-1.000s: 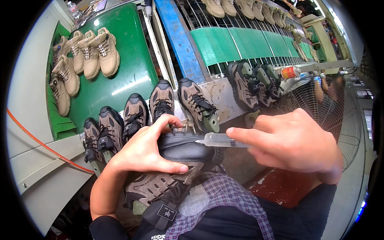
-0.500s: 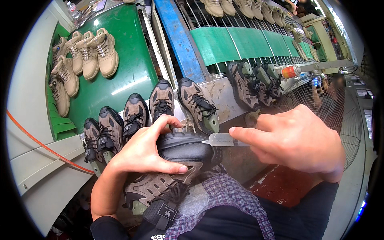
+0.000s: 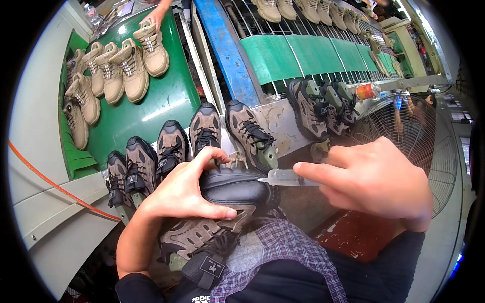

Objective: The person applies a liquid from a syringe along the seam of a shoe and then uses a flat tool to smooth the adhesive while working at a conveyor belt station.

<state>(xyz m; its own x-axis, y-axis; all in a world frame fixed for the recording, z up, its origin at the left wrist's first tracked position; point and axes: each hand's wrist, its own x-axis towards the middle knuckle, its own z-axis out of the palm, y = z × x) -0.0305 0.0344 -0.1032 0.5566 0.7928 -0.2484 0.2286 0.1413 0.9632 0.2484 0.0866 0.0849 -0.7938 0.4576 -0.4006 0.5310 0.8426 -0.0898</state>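
Observation:
My left hand (image 3: 187,184) grips a brown and black hiking shoe (image 3: 237,191) across its black toe, thumb on the near side and fingers on the sole edge. The shoe lies tilted over my lap, its laces and tongue toward me. In my right hand (image 3: 376,179) is a clear plastic syringe (image 3: 288,177), held level with the index finger stretched along it. Its tip touches the seam between the shoe's black toe and sole. The other fingers of that hand curl underneath and are partly hidden.
Brown and black shoes (image 3: 169,144) stand in a row on the ledge ahead. Beige shoes (image 3: 121,70) sit on a green belt (image 3: 172,96), where another person's hand (image 3: 160,14) holds one. A wire rack (image 3: 313,55) lies beyond; a round fan (image 3: 404,131) stands at right.
Another person's hand has come in at the top left with a beige shoe onto the green belt. My syringe tip has shifted slightly right along the seam.

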